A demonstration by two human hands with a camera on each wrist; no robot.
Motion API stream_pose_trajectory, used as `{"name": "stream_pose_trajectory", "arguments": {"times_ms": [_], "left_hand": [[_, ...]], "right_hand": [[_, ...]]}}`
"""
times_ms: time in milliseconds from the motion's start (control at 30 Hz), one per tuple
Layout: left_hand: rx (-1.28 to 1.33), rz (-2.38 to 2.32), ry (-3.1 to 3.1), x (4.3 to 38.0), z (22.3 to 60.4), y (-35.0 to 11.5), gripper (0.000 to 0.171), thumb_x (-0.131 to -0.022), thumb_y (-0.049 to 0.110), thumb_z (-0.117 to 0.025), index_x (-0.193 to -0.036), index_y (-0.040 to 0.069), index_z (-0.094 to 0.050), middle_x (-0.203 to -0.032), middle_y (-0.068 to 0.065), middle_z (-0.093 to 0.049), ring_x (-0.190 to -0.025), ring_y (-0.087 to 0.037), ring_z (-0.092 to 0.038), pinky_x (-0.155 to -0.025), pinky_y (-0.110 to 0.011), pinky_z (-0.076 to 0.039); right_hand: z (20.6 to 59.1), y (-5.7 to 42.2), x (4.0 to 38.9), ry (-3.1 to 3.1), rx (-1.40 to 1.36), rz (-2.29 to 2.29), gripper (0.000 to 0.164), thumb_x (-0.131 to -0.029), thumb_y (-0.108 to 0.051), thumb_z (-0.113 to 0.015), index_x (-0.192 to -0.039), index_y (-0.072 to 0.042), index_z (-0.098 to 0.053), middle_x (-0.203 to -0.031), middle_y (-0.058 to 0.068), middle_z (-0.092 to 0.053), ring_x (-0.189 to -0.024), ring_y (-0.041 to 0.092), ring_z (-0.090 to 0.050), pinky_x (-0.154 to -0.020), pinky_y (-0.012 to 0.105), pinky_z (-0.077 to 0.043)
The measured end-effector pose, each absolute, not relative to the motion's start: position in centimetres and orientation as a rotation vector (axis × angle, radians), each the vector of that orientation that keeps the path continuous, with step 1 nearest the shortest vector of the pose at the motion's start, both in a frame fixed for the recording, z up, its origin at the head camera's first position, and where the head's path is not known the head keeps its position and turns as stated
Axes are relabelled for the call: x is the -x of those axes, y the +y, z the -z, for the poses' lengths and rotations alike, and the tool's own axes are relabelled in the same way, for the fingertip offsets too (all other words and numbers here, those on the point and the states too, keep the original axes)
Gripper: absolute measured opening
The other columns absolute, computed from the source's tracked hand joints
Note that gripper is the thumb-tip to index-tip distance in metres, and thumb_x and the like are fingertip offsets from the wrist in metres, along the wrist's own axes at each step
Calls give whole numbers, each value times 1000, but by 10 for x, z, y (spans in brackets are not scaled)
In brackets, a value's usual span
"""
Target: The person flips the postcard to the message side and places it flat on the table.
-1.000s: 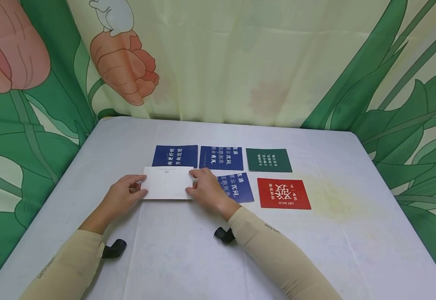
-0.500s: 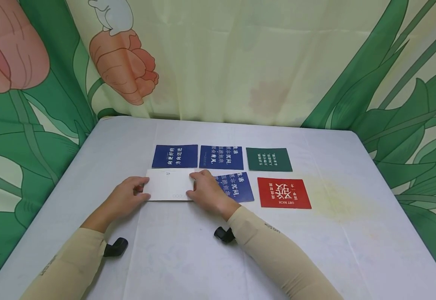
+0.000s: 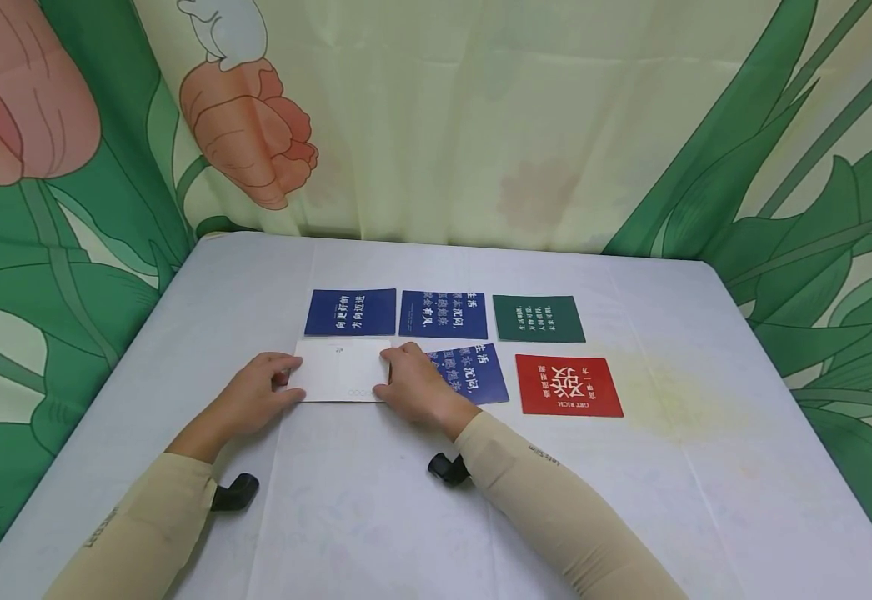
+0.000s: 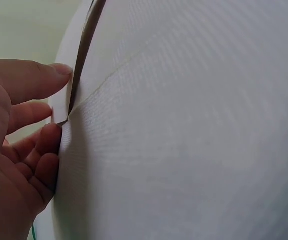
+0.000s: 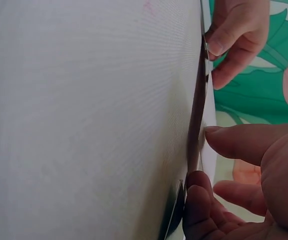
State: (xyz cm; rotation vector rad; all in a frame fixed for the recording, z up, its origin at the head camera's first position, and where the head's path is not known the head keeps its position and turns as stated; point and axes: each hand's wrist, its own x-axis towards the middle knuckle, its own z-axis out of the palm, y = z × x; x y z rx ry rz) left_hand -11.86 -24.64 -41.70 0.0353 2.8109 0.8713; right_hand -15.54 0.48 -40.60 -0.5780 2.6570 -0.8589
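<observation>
A white postcard [image 3: 340, 371], blank apart from faint print, is held low over the table between both hands. My left hand [image 3: 258, 390] pinches its left edge, and my right hand [image 3: 423, 385] pinches the right one. In the left wrist view, the left thumb [image 4: 39, 80] presses near the card's corner. The right wrist view shows a dark gap beneath the card's near edge, with the right thumb [image 5: 239, 142] touching that edge. Under the right hand's fingers lies part of a blue postcard [image 3: 475, 375] with white lettering. The white card's underside is hidden.
Behind the white card lie two blue postcards, one left [image 3: 350, 312] and one middle [image 3: 443, 315], then a green postcard [image 3: 538, 319]. A red postcard [image 3: 568, 386] is at the right. The white tablecloth [image 3: 376, 517] reaches a printed curtain [image 3: 436, 125] at the back.
Both hands have shifted the white postcard slightly right and toward me and lowered it. The back-left blue postcard, partly covered before, now shows whole.
</observation>
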Motion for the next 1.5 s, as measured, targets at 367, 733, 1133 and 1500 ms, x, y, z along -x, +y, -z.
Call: {"name": "stream_pose_trajectory", "arguments": {"times_ms": [367,733,1133,1500], "left_hand": [[-44,-894,2804,118,418,-247,60,-92,14,-71,-142,-10,-48,-140,-28,-44,-110,-37,-52,-99,-53,-46],[-44,-887,2808,115,418,-246,57,-92,13,-71,-140,-10,-50,-141,-28,-41,-114,-38,-51,-103,-55,-44],[-68,-897,2829,113,416,-249,61,-92,15,-69,-143,-10,-46,-131,-27,-48,-106,-35,-51,-99,-54,-45],[-74,-1001,2921,106,405,-236,60,-92,15,-69,-144,-3,-46,-138,-26,-49,-117,-40,-52,-100,-56,-45]], "right_hand": [[407,4,156,2659,617,804,54,-92,-17,-69,-137,8,-54,-135,23,-52,-122,30,-49,-106,38,-42],[407,3,156,2672,617,782,53,-92,-17,-70,-136,8,-55,-135,22,-52,-123,29,-48,-107,37,-41],[408,6,155,2656,597,845,59,-91,-18,-70,-142,5,-51,-139,21,-49,-128,29,-47,-110,38,-38],[396,24,153,2503,561,1128,61,-89,-28,-75,-142,-5,-55,-129,6,-62,-107,17,-60,-89,32,-51]]}}
